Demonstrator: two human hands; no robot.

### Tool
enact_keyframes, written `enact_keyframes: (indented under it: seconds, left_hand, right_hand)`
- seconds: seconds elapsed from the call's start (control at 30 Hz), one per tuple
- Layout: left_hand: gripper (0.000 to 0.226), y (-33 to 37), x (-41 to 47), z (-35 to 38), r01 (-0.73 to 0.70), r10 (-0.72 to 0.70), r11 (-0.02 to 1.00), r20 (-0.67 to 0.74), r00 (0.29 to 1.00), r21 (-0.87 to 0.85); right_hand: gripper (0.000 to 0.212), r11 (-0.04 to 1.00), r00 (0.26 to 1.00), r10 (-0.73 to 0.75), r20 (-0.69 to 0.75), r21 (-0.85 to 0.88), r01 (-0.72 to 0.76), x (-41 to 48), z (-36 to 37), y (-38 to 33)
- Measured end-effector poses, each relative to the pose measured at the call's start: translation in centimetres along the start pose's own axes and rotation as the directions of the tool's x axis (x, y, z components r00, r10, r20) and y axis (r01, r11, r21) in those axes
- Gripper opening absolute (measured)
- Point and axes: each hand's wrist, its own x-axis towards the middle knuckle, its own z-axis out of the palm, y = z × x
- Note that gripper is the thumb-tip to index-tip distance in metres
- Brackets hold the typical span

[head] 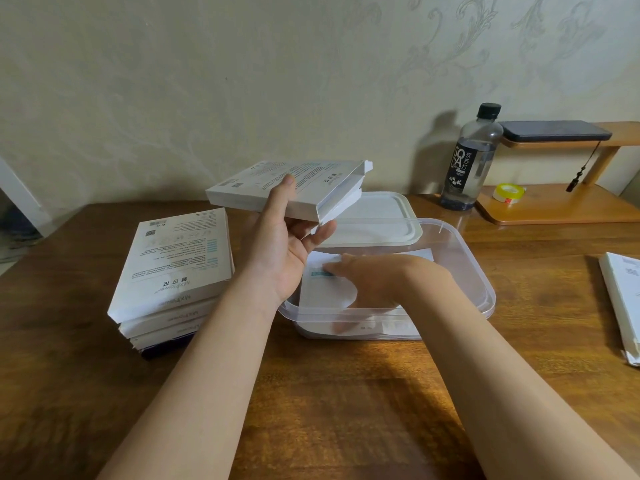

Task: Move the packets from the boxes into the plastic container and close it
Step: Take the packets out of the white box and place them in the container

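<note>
Packets [323, 292] partly in: some lying flat inside the plastic container [479, 271], pressed under the straight, close-set fingers [337, 270] of the right hand [370, 282]. Just above, left hand [287, 247] with thumb and fingers clamped round an open-ended box [277, 188]. Beside it on the table [346, 393], a stack of boxes [176, 271], seemingly unemptied; lid [374, 220] off, lying behind. Well short of halfway, by the look.

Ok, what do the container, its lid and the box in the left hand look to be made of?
The container: clear glossy plastic, seemingly; the packets and right hand show through its wall. The lid: opaque white plastic, duller, with a moulded rim. The box gripped by the left hand: thin white printed cardboard, matte, with folded flaps at its open end.
</note>
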Motion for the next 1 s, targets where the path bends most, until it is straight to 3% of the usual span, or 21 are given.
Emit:
enact_keyframes:
  seconds: [0.1, 0.17, 0.23, 0.3, 0.37, 0.53, 0.73, 0.9, 1.0]
  left_hand:
    - [0.021, 0.0, 0.1, -0.1, 0.005, -0.005, 1.0, 0.005, 1.0, 0.001]
    - [0.026, 0.0, 0.2, -0.1, 0.007, -0.007, 1.0, 0.006, 1.0, -0.001]
    - [0.035, 0.0, 0.3, -0.2, 0.008, -0.008, 1.0, 0.001, 1.0, -0.001]
    - [0.042, 0.0, 0.5, -0.3, 0.014, -0.014, 1.0, -0.001, 1.0, -0.008]
    - [0.05, 0.0, 0.7, -0.4, 0.022, -0.022, 1.0, -0.012, 1.0, -0.016]
    - [0.057, 0.2, 0.8, -0.3, 0.019, -0.021, 0.999, -0.058, 0.998, -0.027]
    - [0.069, 0.1, 0.9, -0.4, 0.022, -0.023, 1.0, -0.072, 0.997, -0.012]
    - [0.058, 0.1, 0.7, -0.4, 0.057, -0.058, 0.995, 0.013, 0.998, 0.079]
    - [0.057, 0.1, 0.6, -0.4, 0.064, -0.066, 0.993, 0.014, 0.998, 0.104]
  right_hand:
    - [0.087, 0.999, 0.995, 0.012, -0.101, 0.036, -0.009, -0.7, -0.7, 0.1]
    - [0.075, 0.983, 0.961, 0.079, -0.263, 0.181, -0.031, -1.7, -2.1, 0.6]
    - [0.049, 0.946, 0.868, 0.166, -0.468, 0.324, -0.006, -2.7, -3.4, 1.1]
    - [0.023, 0.925, 0.711, 0.228, -0.666, 0.377, 0.056, -3.6, -4.3, 1.4]
    - [0.014, 0.915, 0.591, 0.258, -0.764, 0.389, 0.105, -4.2, -4.6, 1.5]
    - [0.028, 0.915, 0.648, 0.213, -0.731, 0.382, 0.131, -4.2, -4.4, 0.9]
    - [0.03, 0.918, 0.585, 0.212, -0.783, 0.365, 0.155, -3.8, -4.4, 1.0]
    - [0.033, 0.941, 0.715, 0.073, -0.695, 0.286, 0.182, -3.2, -3.8, 0.8]
    - [0.042, 0.933, 0.747, 0.057, -0.662, 0.301, 0.196, -3.1, -3.7, 0.9]
